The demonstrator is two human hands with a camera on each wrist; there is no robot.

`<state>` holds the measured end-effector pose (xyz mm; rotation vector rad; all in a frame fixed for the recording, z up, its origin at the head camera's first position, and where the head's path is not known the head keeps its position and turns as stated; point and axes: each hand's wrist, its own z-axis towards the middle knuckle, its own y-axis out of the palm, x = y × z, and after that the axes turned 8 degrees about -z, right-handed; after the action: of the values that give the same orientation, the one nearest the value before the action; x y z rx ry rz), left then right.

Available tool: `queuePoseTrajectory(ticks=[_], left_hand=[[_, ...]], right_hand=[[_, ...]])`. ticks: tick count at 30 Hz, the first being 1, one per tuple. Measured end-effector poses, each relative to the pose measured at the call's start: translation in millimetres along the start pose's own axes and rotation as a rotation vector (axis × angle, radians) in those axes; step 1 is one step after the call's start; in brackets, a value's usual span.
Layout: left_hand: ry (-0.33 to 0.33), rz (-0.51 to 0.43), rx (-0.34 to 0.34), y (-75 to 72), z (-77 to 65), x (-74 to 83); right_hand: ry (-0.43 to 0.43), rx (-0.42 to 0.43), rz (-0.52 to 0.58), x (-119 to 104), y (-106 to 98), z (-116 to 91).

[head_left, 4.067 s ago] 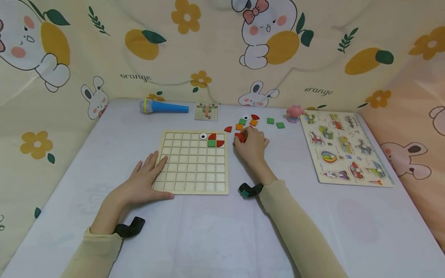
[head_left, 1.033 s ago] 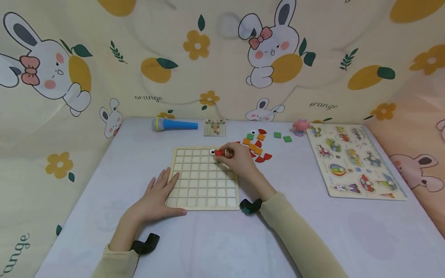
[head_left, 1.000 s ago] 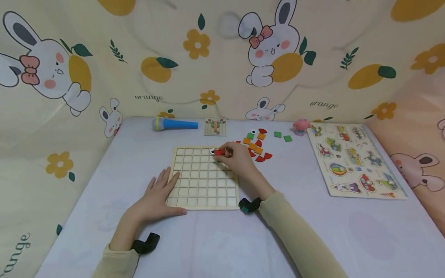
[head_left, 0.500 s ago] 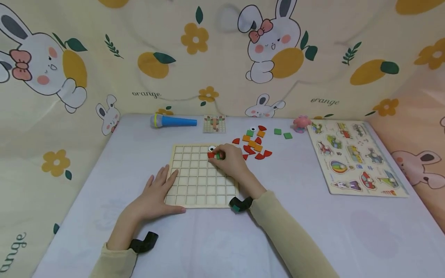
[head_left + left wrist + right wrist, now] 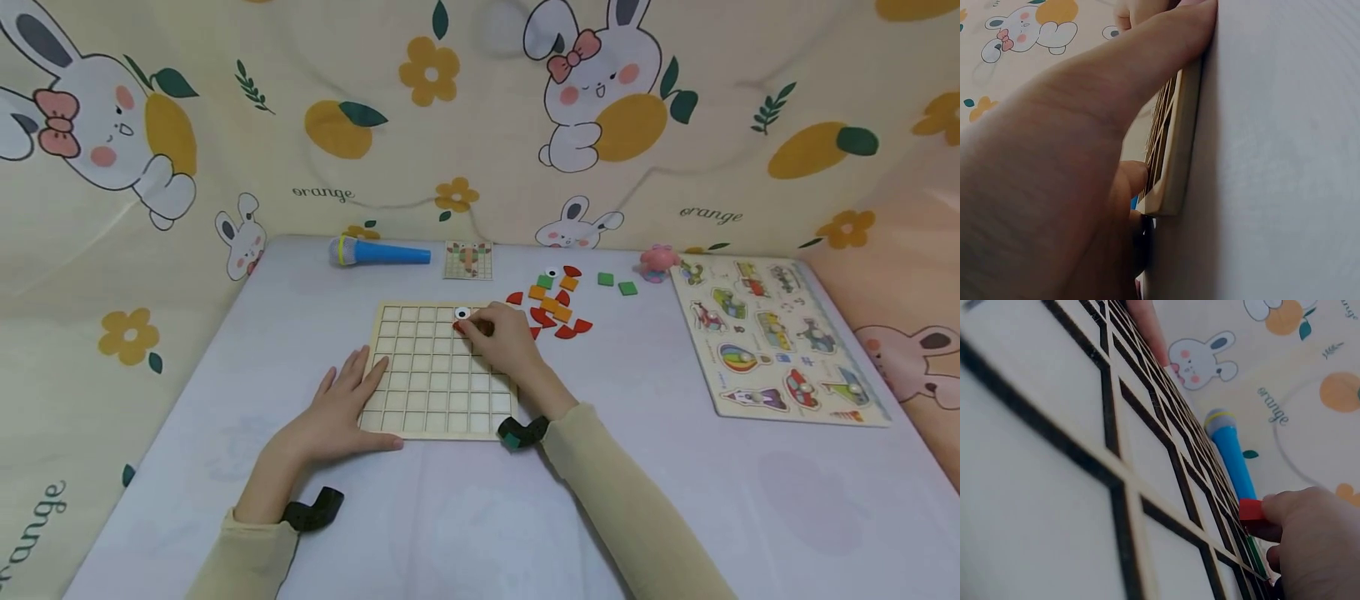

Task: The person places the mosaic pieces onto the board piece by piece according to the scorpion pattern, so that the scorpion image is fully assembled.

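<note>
Pinching a small red piece point(image 5: 1252, 511) between thumb and fingertips, the right hand point(image 5: 504, 340) holds it over the far part of a pale gridded board point(image 5: 438, 382), just on the near side of a black-and-white eye disc point(image 5: 462, 314); whether the red piece touches the grid, I cannot tell. A sliver of green shows under that grip in the right wrist view. The left hand point(image 5: 330, 421) has its grip spread, the fingers lying over the board's left edge and the thumb stretched along its near edge. The board lies flat on the white-covered desk point(image 5: 450, 525). Beyond the right hand is a loose scatter of red quarter-round pieces, orange squares point(image 5: 550, 306), a green square and another eye disc point(image 5: 552, 272), with two green squares point(image 5: 617, 283) further right, near a pink toy point(image 5: 657, 261). A patterned card point(image 5: 468, 260) and a blue toy microphone point(image 5: 386, 252) lie behind the board, and a picture puzzle board point(image 5: 802, 414) lies at the right.
</note>
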<state>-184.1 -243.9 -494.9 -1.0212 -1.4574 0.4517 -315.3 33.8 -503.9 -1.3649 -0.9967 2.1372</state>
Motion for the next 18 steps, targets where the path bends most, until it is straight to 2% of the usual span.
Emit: queuePoseTrajectory(ticks=[6,13,18], left_hand=[[0.004,0.001,0.002,-0.4,0.3,-0.1],[0.003,0.001,-0.001,-0.8,1.2,-0.7],[-0.009,0.006,-0.005,0.3,2.4,-0.6]], right_hand=[[0.008,0.003,0.012,1.4,1.3,-0.6],[-0.024,0.017,-0.010,4.4,2.6,1.3],[-0.038,-0.023,-0.050,6.5,1.6,2.3]])
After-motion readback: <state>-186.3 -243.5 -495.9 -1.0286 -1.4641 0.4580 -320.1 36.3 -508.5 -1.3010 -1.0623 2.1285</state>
